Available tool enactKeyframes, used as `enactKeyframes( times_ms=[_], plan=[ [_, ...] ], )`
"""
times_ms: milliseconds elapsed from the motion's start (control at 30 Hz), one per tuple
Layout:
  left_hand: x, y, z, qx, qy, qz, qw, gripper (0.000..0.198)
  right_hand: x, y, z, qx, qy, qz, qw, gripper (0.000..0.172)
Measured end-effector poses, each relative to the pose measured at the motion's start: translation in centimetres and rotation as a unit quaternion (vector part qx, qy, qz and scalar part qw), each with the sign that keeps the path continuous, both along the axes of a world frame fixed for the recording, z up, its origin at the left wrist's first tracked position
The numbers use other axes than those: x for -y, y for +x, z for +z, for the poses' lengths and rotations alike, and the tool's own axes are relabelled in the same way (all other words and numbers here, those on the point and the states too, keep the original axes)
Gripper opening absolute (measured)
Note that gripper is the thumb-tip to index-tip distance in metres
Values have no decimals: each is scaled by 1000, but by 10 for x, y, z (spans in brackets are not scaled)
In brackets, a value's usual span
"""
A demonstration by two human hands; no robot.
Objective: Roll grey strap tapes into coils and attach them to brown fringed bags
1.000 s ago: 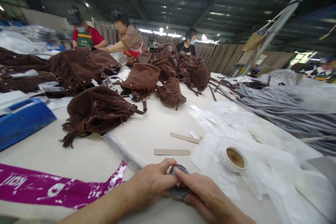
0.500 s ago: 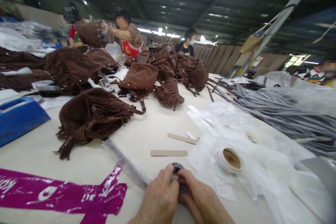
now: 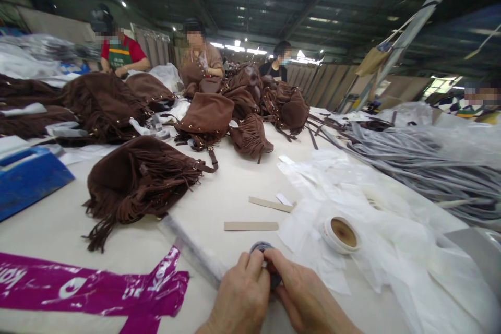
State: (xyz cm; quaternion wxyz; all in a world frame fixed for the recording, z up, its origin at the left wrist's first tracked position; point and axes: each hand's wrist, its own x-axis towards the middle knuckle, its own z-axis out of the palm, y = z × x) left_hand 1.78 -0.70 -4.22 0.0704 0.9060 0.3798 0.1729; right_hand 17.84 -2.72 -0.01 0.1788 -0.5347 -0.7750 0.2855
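At the near edge of the table, my left hand (image 3: 243, 292) and my right hand (image 3: 303, 292) meet around a dark grey coiled strip (image 3: 261, 246). The fingers of both hands are closed on it and hide most of it; its exact kind cannot be made out. Just left of my hands lies a long grey strip in clear plastic (image 3: 193, 253), its near end beside my left hand. Two flat beige strips (image 3: 251, 226) rest on the table beyond my fingers. A white tape roll (image 3: 340, 235) with a brown core sits to the right on thin white sheets (image 3: 313, 209).
A brown fringed bag (image 3: 136, 182) lies at left, with more brown bags (image 3: 207, 115) piled behind. Purple printed tape (image 3: 90, 289) crosses the near left, below a blue holder (image 3: 35, 182). Grey straps (image 3: 422, 167) are heaped at right. Several co-workers stand across the table.
My hands stay together on the coil, with only small finger shifts. Across the table, a brown bag held up between two co-workers has come down in front of one of them.
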Motion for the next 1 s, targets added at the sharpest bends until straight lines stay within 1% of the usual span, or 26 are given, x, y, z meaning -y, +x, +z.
enactKeyframes(
  times_ms=[67,133,167,200,233,267,333,400,433,467,500,533,600,667,700,733,767,833,867,900,933,967,1000],
  plan=[
    [-10,-11,10,-12,-10,-59,998,21,-3,8,-1,-14,5,38,999,32],
    [-24,-26,23,-33,8,-146,989,19,-6,16,-1,-13,6,70,997,16],
    [-30,-32,28,-46,30,-181,982,15,-7,19,-1,-5,4,82,997,13],
    [-33,-36,31,-57,55,-202,976,9,-7,20,-3,5,0,88,996,15],
    [-33,-37,32,-63,79,-206,973,5,-7,19,-5,18,-1,88,996,20],
    [-31,-36,30,-62,96,-194,974,5,-6,16,-8,30,0,81,996,26],
    [-21,-28,21,-50,103,-134,984,4,-4,10,-14,44,9,53,998,35],
    [-9,-19,11,-38,89,-66,993,6,-3,4,-19,29,7,32,999,31],
    [-6,-16,9,-37,80,-44,995,8,-4,2,-20,14,0,34,999,26],
    [-5,-17,9,-37,68,-37,996,10,-6,2,-20,-1,-5,41,999,20],
    [-7,-20,12,-37,56,-46,997,12,-9,2,-19,-12,-7,51,999,15],
    [-12,-25,17,-34,45,-69,996,16,-12,4,-16,-20,-6,62,998,12],
    [-26,-38,29,-23,17,-137,990,22,-17,6,-11,-25,-5,77,997,12],
    [-38,-48,37,-14,-5,-197,980,18,-20,7,-6,-18,-9,82,996,13],
    [-40,-49,37,-11,-12,-205,979,17,-20,6,-4,-8,-11,79,997,14],
    [-39,-47,34,-4,-15,-190,982,18,-19,5,-3,8,-7,71,997,17],
    [-35,-43,29,4,-15,-157,987,19,-17,2,-2,25,1,59,998,22],
    [-21,-29,15,29,-8,-56,998,18,-14,-3,-3,43,20,35,998,30],
    [-14,-22,8,36,-4,-13,999,18,-12,-5,-4,36,23,29,999,31],
    [-9,-18,3,39,3,14,999,16,-11,-7,-4,22,18,29,999,29],
    [-6,-16,0,37,7,18,999,15,-11,-7,-5,7,8,32,999,26],
    [-6,-18,1,31,10,-2,999,12,-12,-7,-4,-3,-3,37,999,22],
    [-9,-23,4,25,14,-39,999,11,-13,-6,-3,-7,-13,44,999,20]
  ],
)
